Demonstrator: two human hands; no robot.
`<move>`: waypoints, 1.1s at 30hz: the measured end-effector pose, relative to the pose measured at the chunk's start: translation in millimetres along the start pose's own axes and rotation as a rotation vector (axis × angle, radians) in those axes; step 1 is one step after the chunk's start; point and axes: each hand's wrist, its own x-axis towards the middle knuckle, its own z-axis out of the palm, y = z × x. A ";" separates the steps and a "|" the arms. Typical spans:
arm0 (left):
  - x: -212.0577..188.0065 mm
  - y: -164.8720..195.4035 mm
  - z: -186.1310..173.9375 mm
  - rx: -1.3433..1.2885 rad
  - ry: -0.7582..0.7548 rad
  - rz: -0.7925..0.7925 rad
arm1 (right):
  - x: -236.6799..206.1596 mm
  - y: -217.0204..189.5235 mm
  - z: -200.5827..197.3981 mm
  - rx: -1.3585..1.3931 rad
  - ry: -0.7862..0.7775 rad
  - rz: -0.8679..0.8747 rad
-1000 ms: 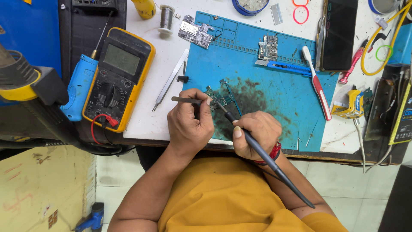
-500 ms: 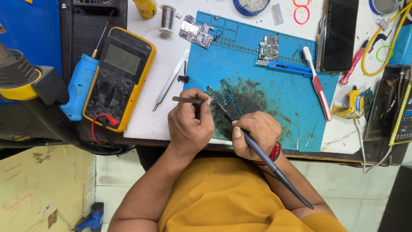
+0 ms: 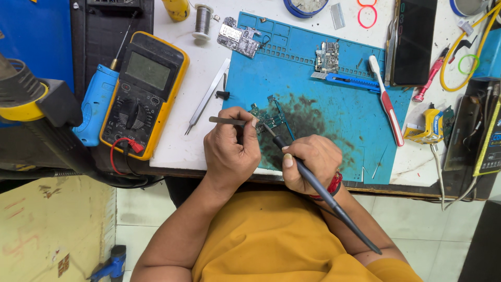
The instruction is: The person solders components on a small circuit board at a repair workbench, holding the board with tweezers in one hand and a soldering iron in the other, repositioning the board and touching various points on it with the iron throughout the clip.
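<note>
The left hand's [image 3: 229,149] fingers pinched slim metal tweezers [image 3: 225,120], their tips at a small green circuit board [image 3: 265,117]. The right hand's [image 3: 308,164] fingers were curled round a dark pen-shaped soldering iron [image 3: 323,196], its tip touching that board. The board lay on the blue silicone mat [image 3: 334,104], at its stained left part. Left of the mat, on the white surface [image 3: 180,141], sat a yellow-cased multimeter [image 3: 143,94].

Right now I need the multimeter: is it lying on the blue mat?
No, the multimeter lies left of the blue mat, partly on the white bench.
</note>
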 end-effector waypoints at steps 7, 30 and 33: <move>4.6 1.0 5.4 0.002 0.001 0.005 | 3.4 7.3 -1.0 0.004 0.016 0.008; -40.9 7.9 8.0 -0.209 0.102 0.036 | -4.4 -26.2 -16.2 -0.187 -0.071 0.035; -33.6 4.7 8.7 -0.229 0.090 0.040 | -10.7 -29.2 -15.9 -0.267 -0.026 0.085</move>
